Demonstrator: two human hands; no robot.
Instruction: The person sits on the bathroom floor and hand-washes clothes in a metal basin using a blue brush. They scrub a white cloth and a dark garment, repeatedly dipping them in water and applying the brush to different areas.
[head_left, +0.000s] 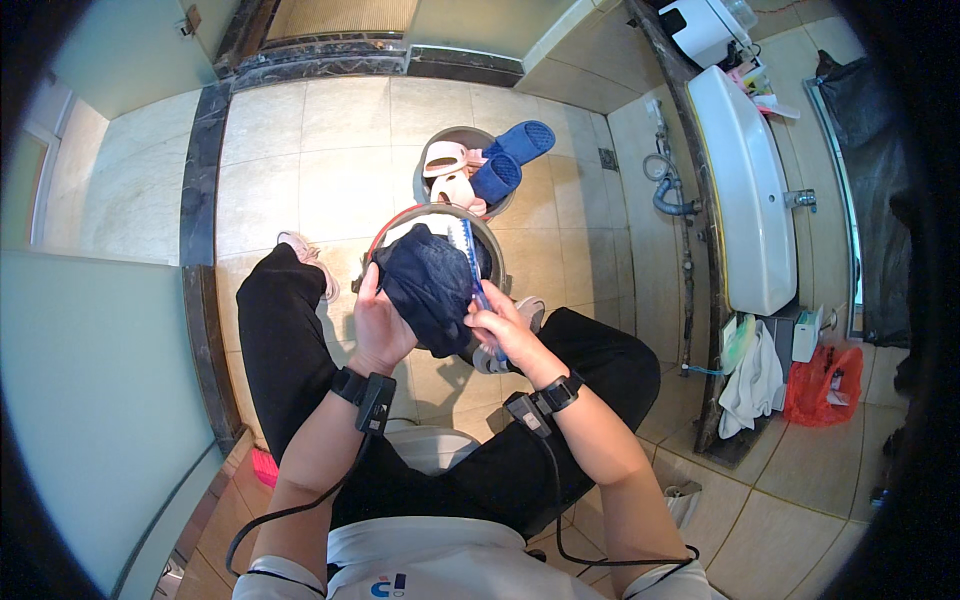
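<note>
A dark navy cloth item, whose exact kind I cannot tell, is held up over a bucket between my knees. My left hand grips its left side, with the palm under the cloth. In my right hand is a blue-handled scrub brush with white bristles. The brush stands along the right side of the cloth, its bristles turned towards it. The cloth hides most of the bucket's inside; something white shows at the far rim.
Just beyond stands a second bucket holding pink slippers and blue slippers. A white washbasin is on the right, with pipes below. A white towel and a red plastic bag hang near it.
</note>
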